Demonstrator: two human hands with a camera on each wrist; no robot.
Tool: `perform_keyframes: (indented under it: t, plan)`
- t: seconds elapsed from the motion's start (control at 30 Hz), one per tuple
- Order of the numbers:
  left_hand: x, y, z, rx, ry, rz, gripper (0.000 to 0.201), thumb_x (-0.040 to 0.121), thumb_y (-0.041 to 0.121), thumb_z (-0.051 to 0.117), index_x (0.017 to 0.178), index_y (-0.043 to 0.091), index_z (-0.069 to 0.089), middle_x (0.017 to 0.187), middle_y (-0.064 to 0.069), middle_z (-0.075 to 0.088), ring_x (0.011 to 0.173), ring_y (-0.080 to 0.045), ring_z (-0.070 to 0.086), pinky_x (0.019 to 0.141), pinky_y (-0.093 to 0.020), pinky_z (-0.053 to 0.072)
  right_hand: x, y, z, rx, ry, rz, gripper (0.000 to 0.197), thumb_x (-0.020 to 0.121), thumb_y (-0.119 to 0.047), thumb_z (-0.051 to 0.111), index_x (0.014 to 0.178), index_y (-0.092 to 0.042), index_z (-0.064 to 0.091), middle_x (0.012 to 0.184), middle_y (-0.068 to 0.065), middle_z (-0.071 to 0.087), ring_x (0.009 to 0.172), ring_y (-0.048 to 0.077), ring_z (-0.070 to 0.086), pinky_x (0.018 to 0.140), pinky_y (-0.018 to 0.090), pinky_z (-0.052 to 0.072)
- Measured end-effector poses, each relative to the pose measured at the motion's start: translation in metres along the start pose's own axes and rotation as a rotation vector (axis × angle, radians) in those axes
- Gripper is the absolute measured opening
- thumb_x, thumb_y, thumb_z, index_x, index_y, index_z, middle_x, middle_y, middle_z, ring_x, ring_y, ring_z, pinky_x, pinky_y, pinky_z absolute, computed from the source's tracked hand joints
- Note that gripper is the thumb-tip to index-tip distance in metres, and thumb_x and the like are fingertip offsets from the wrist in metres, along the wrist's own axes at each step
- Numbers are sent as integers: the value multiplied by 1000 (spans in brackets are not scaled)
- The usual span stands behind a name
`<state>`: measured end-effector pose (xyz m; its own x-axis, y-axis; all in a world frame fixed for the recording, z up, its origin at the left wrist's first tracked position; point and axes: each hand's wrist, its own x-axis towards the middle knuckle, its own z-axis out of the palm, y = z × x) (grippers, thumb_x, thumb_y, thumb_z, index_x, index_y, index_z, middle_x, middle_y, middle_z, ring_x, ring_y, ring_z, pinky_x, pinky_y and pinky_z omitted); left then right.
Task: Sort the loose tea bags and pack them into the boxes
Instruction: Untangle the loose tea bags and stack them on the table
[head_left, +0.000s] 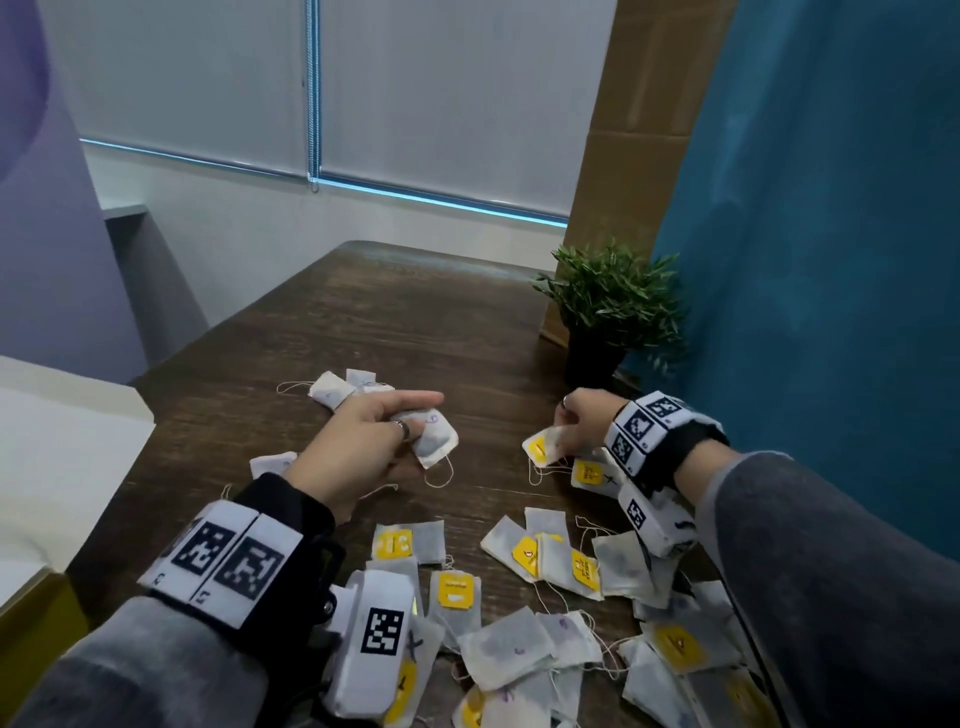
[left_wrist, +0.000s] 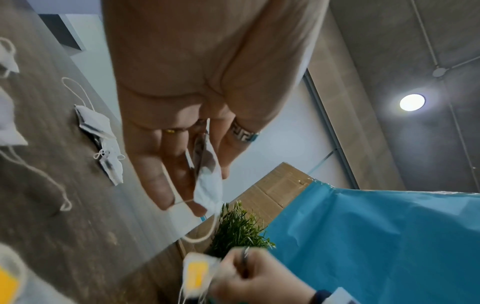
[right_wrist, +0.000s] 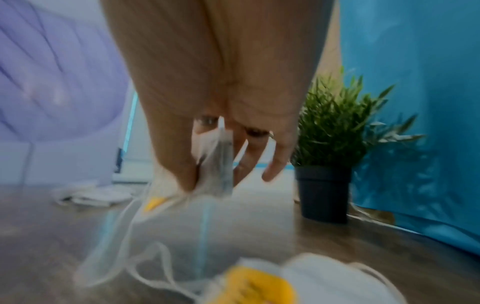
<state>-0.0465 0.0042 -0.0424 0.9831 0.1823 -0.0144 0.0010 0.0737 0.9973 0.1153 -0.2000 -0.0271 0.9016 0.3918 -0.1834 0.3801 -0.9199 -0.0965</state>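
My left hand (head_left: 363, 436) holds a plain white tea bag (head_left: 434, 439) with a purple mark above the table's middle, its string dangling. In the left wrist view that tea bag (left_wrist: 207, 176) sits between the fingers (left_wrist: 158, 181). My right hand (head_left: 576, 421) pinches a tea bag with a yellow tag (head_left: 543, 448) at the right, just above another yellow-tagged bag (head_left: 589, 474). The right wrist view shows that bag (right_wrist: 218, 162) held at the fingertips, blurred. Several loose tea bags (head_left: 545, 597), white and yellow-tagged, lie mixed near the front edge. A small group of white bags (head_left: 337, 387) lies further back.
A potted green plant (head_left: 608, 312) stands at the back right, in front of a cardboard panel (head_left: 639, 130) and a blue sheet (head_left: 831, 260). A white surface (head_left: 52, 457) with a yellow edge (head_left: 31, 613) lies at the left. One white bag (head_left: 270, 462) lies by my left wrist.
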Motion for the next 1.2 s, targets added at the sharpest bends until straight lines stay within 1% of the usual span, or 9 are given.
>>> perform_keyframes:
  t: [0.13,0.27,0.4,0.53,0.7,0.87,1.0,1.1,1.2]
  plan:
    - [-1,-2,1,1,6,-67,21,97,12,47,103,21,65,88,-3,65,70,-10,63,58,-23,55,-14,-20,-11,90,456,-380,10,79,-11,67,85,-3,68,96,10,64,93,26,62,81,31,48]
    - [-3,4,1,-205,24,-102,23,97,28,49,105,14,66,107,-7,68,93,-23,68,76,-38,59,-53,-62,-11,-240,964,-954,7,80,-9,64,75,-7,68,89,9,65,77,26,62,65,33,49]
    - [-9,13,-1,-358,44,20,23,90,9,57,112,15,60,102,-10,68,74,-16,72,57,-28,58,-69,-77,-2,-464,1033,-1163,15,88,-6,58,78,-10,69,92,6,68,84,23,64,64,33,46]
    - [-11,12,-7,-320,137,187,53,76,-13,64,116,22,60,113,-10,64,82,-13,70,59,-20,56,-64,-65,1,-195,873,-980,24,91,-18,49,84,-6,68,101,5,59,86,20,61,67,29,47]
    - [-12,10,-8,-284,194,271,58,72,-7,71,119,26,60,116,-8,64,96,-20,68,68,-24,58,-70,-57,-11,539,510,-606,15,76,-19,75,89,-18,68,83,2,68,72,12,62,67,30,52]
    - [-11,9,-6,-268,208,277,55,75,-5,70,119,26,60,115,-7,64,85,-17,69,65,-26,59,-77,-63,-15,1281,54,-421,14,72,-10,70,82,-12,60,74,2,70,64,12,65,63,27,53]
    - [-13,9,1,-239,189,291,49,80,-5,66,118,26,60,116,-5,63,96,-20,68,75,-32,59,-81,-73,-12,1248,-155,-390,19,69,-13,72,81,-15,57,81,3,67,70,14,65,61,25,55]
    - [-11,8,5,-218,165,281,47,83,-2,64,118,27,59,117,-2,61,98,-19,66,65,-24,59,-78,-77,-10,1185,-129,-409,16,79,-1,67,79,-14,56,79,8,65,65,15,64,58,25,54]
    - [-11,8,9,-237,149,208,45,84,2,65,121,26,56,120,-5,59,96,-21,68,72,-33,60,-77,-71,-14,1184,-88,-427,18,81,4,63,79,-12,56,73,5,67,60,10,65,57,22,53]
